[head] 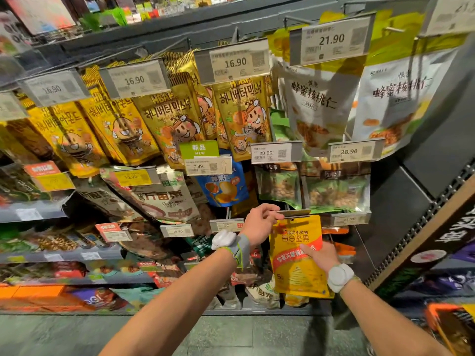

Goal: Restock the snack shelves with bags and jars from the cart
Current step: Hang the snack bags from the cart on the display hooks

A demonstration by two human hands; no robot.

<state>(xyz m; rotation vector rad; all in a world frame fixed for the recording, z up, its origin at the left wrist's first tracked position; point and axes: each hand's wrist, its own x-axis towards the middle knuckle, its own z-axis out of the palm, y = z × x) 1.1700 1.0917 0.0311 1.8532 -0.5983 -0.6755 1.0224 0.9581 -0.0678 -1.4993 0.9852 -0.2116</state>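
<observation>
- Setting: a shop aisle, with a peg wall of hanging snack bags in tiers, price labels on the peg ends and a grey floor below.
- Left hand: raised, with fingers curled and pinching the price-tag flap, which it holds tipped up.
- Right hand: holds the yellow bag by its right edge, with fingers laid across the front. The thumb is hidden.
- Location: the bag hangs upright just below the left hand, with its top edge at the flap. Whether its hang hole is on the peg cannot be seen.
- Handling, as judged: a light, soft foil pouch with a slick, crinkly skin and loose contents. Grip a side seam or the stiffer top band, not the belly.
- Clearance: the clear nut bags hang close above the left hand. Another price label and the dark side panel crowd the far side of the right hand. Open room lies toward the person, so work along the peg line.
</observation>
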